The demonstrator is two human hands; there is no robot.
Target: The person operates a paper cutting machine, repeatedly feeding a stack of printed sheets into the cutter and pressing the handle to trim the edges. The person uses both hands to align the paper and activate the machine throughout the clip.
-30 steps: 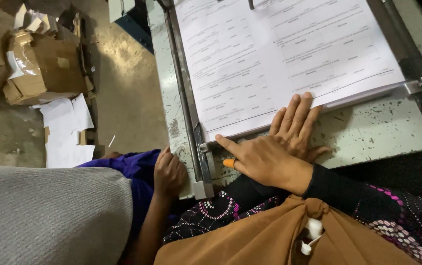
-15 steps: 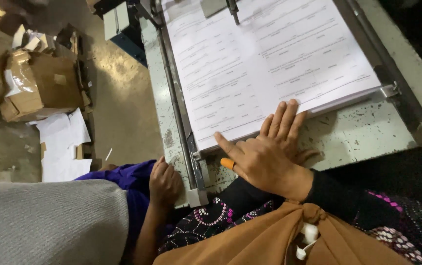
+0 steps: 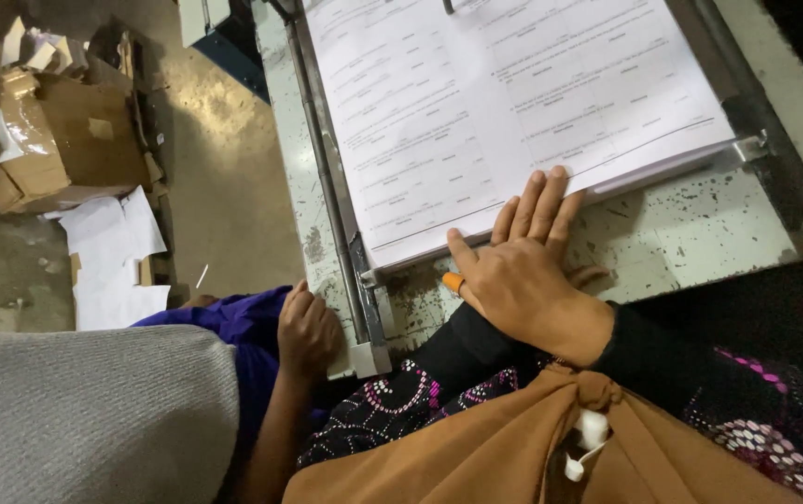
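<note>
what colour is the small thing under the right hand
Orange, peeking from under the right hand; head view.

Paper stack (image 3: 513, 112) cut off above; orange object (image 3: 453, 281) mostly under right hand (image 3: 523, 280).

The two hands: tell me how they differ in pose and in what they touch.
The right hand lies flat with fingers spread, fingertips on the edge of the printed paper stack; the left hand is curled at the table's metal corner. The right hand lies on the tabletop, the left hand at its edge. Both are bare.
</note>
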